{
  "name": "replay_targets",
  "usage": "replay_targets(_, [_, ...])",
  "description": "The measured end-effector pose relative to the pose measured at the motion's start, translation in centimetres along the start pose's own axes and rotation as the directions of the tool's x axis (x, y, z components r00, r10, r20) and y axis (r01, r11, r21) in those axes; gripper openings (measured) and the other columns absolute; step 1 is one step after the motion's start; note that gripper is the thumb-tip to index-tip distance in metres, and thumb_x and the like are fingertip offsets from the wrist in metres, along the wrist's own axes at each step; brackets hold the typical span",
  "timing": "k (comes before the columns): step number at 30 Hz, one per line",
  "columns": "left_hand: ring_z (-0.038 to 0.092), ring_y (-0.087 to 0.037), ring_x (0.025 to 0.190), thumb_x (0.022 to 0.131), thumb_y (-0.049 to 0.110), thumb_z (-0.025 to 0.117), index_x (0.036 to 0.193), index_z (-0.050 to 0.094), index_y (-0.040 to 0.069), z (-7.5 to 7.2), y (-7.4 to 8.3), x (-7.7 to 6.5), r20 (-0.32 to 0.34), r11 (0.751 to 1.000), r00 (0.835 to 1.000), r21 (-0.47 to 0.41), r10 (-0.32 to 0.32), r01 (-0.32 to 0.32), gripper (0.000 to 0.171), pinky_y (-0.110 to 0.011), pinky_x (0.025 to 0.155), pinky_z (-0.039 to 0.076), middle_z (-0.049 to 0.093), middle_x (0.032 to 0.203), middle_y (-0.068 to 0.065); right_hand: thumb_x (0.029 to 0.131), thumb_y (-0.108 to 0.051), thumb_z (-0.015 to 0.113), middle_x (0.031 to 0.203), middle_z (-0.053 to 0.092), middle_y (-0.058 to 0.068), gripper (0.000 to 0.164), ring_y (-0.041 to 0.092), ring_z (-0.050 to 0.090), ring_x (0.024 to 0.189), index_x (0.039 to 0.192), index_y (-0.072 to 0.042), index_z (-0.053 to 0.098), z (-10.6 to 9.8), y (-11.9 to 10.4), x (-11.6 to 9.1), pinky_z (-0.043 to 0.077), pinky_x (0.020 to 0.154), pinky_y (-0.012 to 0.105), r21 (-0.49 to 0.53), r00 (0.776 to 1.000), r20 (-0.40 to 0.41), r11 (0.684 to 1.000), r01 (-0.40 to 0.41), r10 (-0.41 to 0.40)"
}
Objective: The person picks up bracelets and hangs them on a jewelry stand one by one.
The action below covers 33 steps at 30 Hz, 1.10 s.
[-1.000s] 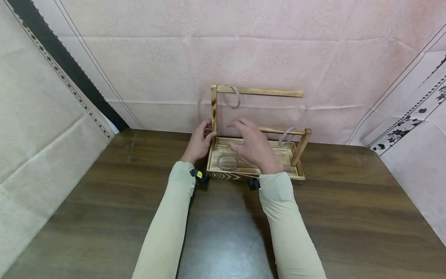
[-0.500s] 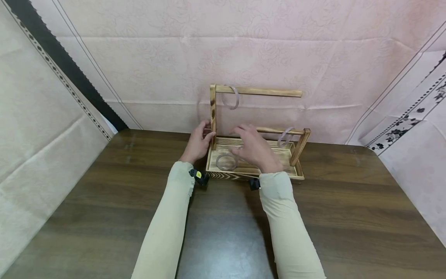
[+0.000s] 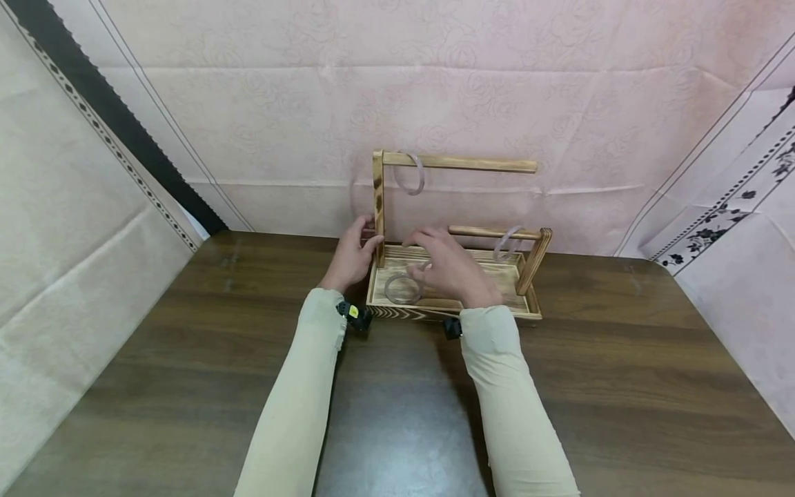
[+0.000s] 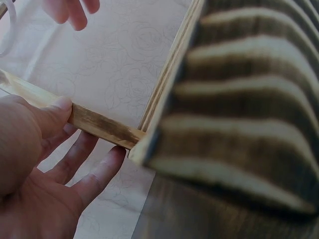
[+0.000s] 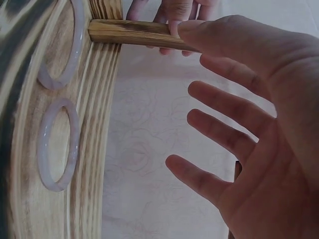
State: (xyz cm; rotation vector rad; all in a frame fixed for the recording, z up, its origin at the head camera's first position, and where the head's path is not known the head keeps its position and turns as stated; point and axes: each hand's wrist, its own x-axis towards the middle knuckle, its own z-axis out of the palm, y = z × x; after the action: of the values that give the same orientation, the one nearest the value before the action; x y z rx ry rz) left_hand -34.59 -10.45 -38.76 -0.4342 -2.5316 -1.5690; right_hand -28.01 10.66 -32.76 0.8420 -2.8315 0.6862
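Note:
A small wooden stand (image 3: 456,314) has a tray base, a left post (image 3: 379,200) with a high bar, and a shorter right post with a low bar. My left hand (image 3: 352,257) holds the left post; in the left wrist view, thumb and fingers lie on opposite sides of it. Over the tray hovers my right hand (image 3: 456,269), fingers apart and holding nothing. One pale translucent bangle (image 3: 421,181) hangs on the high bar, another bangle (image 3: 499,250) on the low bar. Two more lie in the tray, seen as a near bangle (image 5: 41,149) and a far bangle (image 5: 78,30) in the right wrist view.
The stand is at the back of a dark brown wooden table (image 3: 205,359). Behind it rises a pale pink patterned cloth (image 3: 279,124). Printed cloth panels (image 3: 733,228) border the table's sides.
My right hand has dipped slightly towards the tray, its fingers lower than before. My left hand has stayed on the left post, and the bangles have not moved.

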Motion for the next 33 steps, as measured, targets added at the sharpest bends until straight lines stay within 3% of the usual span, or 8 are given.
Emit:
replay_targets(8, [0.057, -0.031, 0.130, 0.106, 0.013, 0.055, 0.142, 0.048, 0.006, 0.0, 0.2, 0.0, 0.000, 1.000, 1.000, 0.002, -0.006, 0.006, 0.038, -0.046, 0.108, 0.051, 0.059, 0.136, -0.017, 0.088, -0.016, 0.079, 0.145, 0.055, 0.010, 0.050, 0.032, 0.053, 0.133, 0.135, -0.010, 0.062, 0.3, 0.3, 0.1, 0.041, 0.118, 0.046, 0.000, 0.998, 0.038, 0.999, -0.043, 0.043])
replay_targets(14, [0.057, -0.031, 0.131, 0.106, 0.013, 0.055, 0.142, 0.048, 0.006, -0.1, 0.3, -0.1, 0.000, 1.000, 1.000, -0.004, -0.007, 0.007, 0.038, -0.046, 0.108, 0.051, 0.059, 0.137, -0.018, 0.087, -0.014, 0.076, 0.144, 0.054, 0.009, 0.051, 0.034, 0.059, 0.124, 0.136, -0.011, 0.061, 0.6, 0.8, 0.1, 0.048, 0.110, 0.047, -0.013, 0.995, 0.041, 0.996, -0.085, 0.085])
replay_targets(21, [0.057, -0.032, 0.130, 0.106, 0.012, 0.055, 0.142, 0.048, 0.006, 0.1, 0.1, -0.1, -0.009, 1.000, 1.000, 0.000, 0.006, -0.006, 0.038, -0.045, 0.109, 0.051, 0.058, 0.137, -0.018, 0.086, -0.014, 0.075, 0.144, 0.055, 0.010, 0.051, 0.040, 0.051, 0.135, 0.135, -0.011, 0.062, 0.9, 1.7, 0.0, 0.045, 0.114, 0.050, -0.037, 0.991, 0.052, 0.992, -0.122, 0.124])
replay_targets(27, [0.057, -0.032, 0.130, 0.106, 0.013, 0.055, 0.143, 0.047, 0.006, 0.1, 0.1, -0.1, -0.005, 1.000, 1.000, 0.000, -0.002, 0.002, 0.039, -0.045, 0.109, 0.051, 0.058, 0.137, -0.018, 0.091, -0.021, 0.075, 0.138, 0.059, 0.011, 0.046, 0.038, 0.053, 0.133, 0.134, -0.008, 0.064, 1.4, 2.5, 0.1, 0.046, 0.113, 0.049, -0.049, 0.988, 0.068, 0.989, -0.139, 0.142])
replay_targets(33, [0.057, -0.032, 0.130, 0.105, 0.013, 0.055, 0.143, 0.047, 0.006, 0.1, 0.1, -0.1, -0.006, 1.000, 1.000, 0.001, -0.003, 0.003, 0.039, -0.045, 0.108, 0.052, 0.059, 0.136, -0.018, 0.090, -0.014, 0.072, 0.137, 0.060, 0.012, 0.044, 0.036, 0.047, 0.139, 0.132, -0.007, 0.065, 1.6, 2.9, 0.0, 0.044, 0.114, 0.048, -0.056, 0.983, 0.071, 0.985, -0.166, 0.170])
